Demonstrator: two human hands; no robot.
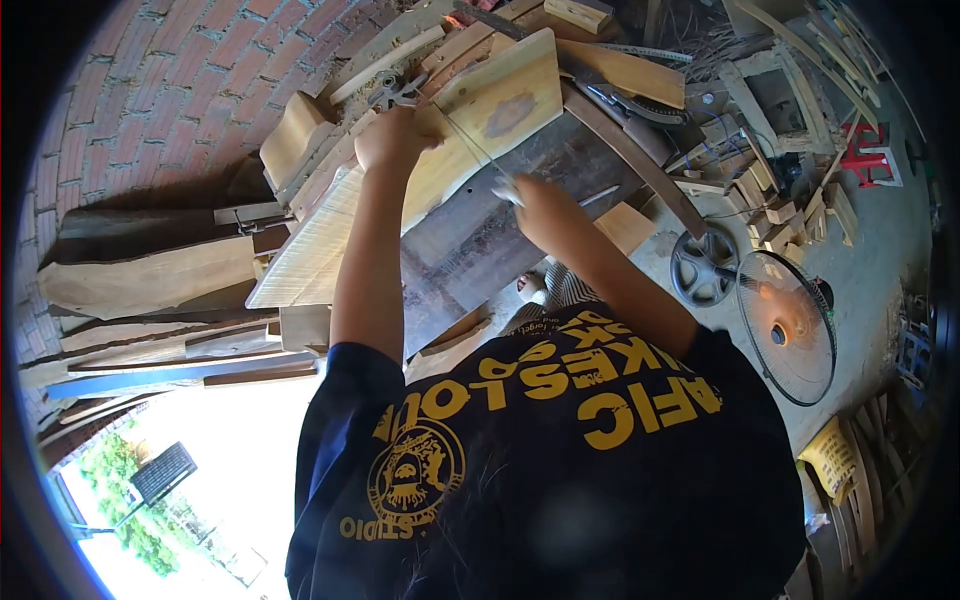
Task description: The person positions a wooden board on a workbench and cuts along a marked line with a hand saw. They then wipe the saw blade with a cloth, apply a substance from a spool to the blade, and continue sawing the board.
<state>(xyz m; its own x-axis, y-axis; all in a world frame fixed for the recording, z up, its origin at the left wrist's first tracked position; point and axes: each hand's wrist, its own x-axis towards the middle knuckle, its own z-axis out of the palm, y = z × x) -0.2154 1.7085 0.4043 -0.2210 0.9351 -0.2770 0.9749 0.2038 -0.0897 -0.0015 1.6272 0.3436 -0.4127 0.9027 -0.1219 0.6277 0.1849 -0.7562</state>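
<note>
A dark table [470, 265] is supporting a pale board [515, 75]. The board is lying beneath the left hand [388, 142], whose grip I cannot tell; the right hand [535, 208] is pinching a thin strip [480, 153] angling across it.

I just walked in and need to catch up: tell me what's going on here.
Someone is working at a pale wooden board, a dark surface alongside it. Their left hand is near the board's far edge. Their right hand, over the dark surface, seems to hold one end of a thin strand that runs over the board. Its material is unclear.
</note>
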